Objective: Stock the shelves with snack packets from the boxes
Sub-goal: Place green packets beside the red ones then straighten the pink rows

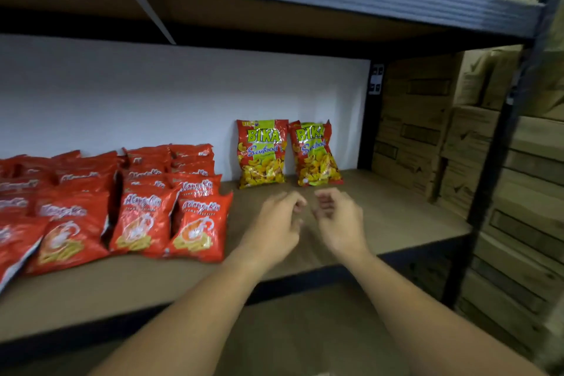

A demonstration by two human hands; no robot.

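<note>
- The shelf [381, 217] is a flat brown board in a dark metal frame, with a white wall [183, 94] behind it; a second board of the same build runs above it.
- Stacked cardboard boxes [427, 137] fill the space right of the frame: brown, rectangular, too many and too blurred to count.
- The red snack packets [143, 223] stand in overlapping rows on the left half of the shelf; they are glossy, crinkled pouches with white script, and the rows run out of view on the left, so I cannot give a full count.
- Two Bika Seafood packets [262, 154] stand upright side by side at the back, leaning on the wall, shiny red and green-yellow, edges touching or nearly so.
- The left hand [274, 223] hovers over the bare board just in front of the two packets, fingers loosely curled, holding nothing.
- The right hand [338, 217] hovers just beside it, fingers likewise loosely bent inward, empty; the two hands are near but apart.
</note>
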